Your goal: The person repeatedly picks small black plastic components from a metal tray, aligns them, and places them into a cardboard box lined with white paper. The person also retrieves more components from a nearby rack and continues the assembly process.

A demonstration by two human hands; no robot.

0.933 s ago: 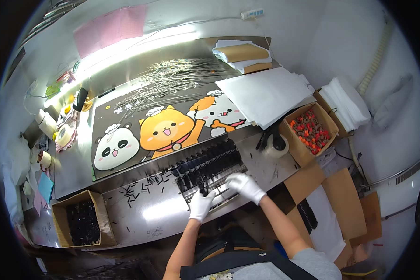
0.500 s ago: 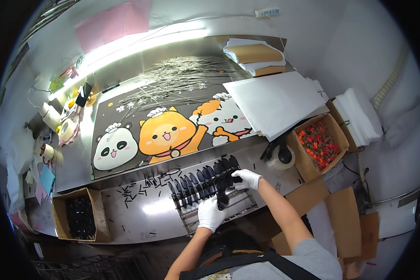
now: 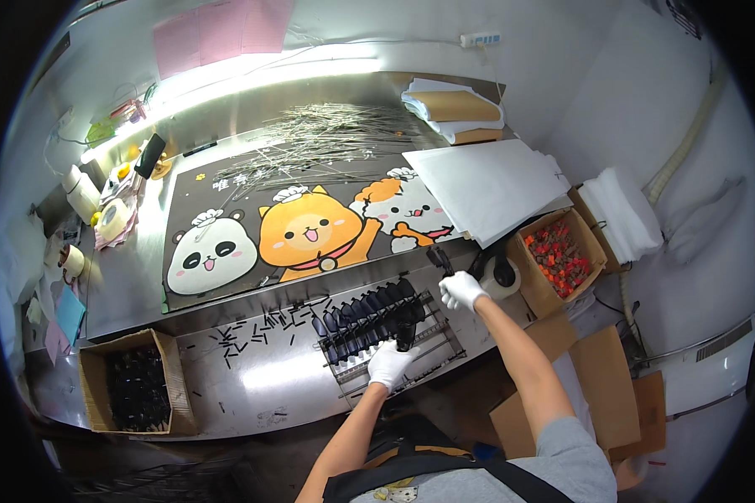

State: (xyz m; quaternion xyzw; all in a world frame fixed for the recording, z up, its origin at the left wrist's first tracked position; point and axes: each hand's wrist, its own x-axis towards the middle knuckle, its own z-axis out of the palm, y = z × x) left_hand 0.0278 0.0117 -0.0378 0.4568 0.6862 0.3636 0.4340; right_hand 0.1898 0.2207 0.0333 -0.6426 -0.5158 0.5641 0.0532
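Observation:
A metal rack [image 3: 394,369] on the steel bench in front of me carries rows of dark, glossy, rounded pieces [image 3: 356,331] that look like sunglass lenses. At the rack's near side, my left hand [image 3: 392,364], in a white glove, has its fingers closed round a black piece [image 3: 406,335]; its exact kind is unclear. My right hand [image 3: 463,291], gloved in white too, is raised beyond the rack's right end. Its fingers are closed on a slim black piece with a wider end [image 3: 439,258], which points up and left.
Small black strips [image 3: 264,323] lie scattered left of the rack. A cardboard box [image 3: 180,394] of dark pieces stands at left; another box [image 3: 597,260] of red and brown pieces at right, beside a tape roll [image 3: 503,281]. Thin wires [image 3: 327,134] cover a cartoon mat [image 3: 252,189].
My right hand has moved from the rack's right end up and away, now with a black piece in its fingers. The left hand stays at the rack's near side; the view has shifted slightly.

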